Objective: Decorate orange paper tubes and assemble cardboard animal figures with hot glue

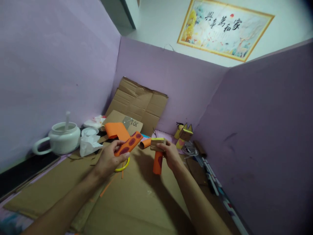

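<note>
My left hand [109,160] is closed on an orange spotted piece [132,142] with dark red blotches, tilted up to the right; whether it is a tube or folded paper I cannot tell. In my right hand [172,156] is a paper craft figure: a layered cardboard block [156,145] with a yellow top edge, over an orange spotted tube [157,164]. The fingers grip the block, and the tube points down. A yellow ring-shaped handle [123,166] shows just under the left hand, the rest hidden. Beyond the hands lies a plain orange roll [146,143].
Brown cardboard [132,202] covers the work surface. Orange paper [117,130] and cardboard sheets [139,101] stand at the back. A white mug-like pot [64,140] and crumpled tissue [89,145] are left. Yellow craft figures [184,133], a coiled cable [190,149] and markers [210,176] line the right.
</note>
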The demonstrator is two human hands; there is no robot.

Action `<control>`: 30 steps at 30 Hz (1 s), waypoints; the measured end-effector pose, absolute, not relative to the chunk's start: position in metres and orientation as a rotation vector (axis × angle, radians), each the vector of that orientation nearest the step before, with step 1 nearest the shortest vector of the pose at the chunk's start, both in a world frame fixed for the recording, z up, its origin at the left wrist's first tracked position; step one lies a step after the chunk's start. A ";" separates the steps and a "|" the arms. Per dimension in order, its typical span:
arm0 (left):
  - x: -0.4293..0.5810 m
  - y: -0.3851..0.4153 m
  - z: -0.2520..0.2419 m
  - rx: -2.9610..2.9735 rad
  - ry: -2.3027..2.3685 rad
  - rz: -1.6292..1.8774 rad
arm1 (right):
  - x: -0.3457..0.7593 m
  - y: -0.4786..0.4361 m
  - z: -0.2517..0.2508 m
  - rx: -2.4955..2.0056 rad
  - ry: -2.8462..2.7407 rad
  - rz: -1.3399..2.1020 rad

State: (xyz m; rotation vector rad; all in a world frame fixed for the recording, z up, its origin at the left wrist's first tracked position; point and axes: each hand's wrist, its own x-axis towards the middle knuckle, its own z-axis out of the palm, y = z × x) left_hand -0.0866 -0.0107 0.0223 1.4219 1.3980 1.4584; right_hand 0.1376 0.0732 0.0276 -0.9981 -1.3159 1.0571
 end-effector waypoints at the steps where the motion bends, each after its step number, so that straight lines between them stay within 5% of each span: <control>1: -0.086 -0.010 0.025 1.443 1.386 1.454 | 0.147 0.066 0.031 -0.973 -1.288 1.061; 11: -0.062 -0.008 0.082 1.979 1.351 1.279 | 0.185 0.026 0.036 -0.830 -0.988 0.715; 30: -0.057 -0.006 0.056 1.897 1.257 1.296 | 0.175 0.013 0.018 -1.088 -1.208 0.759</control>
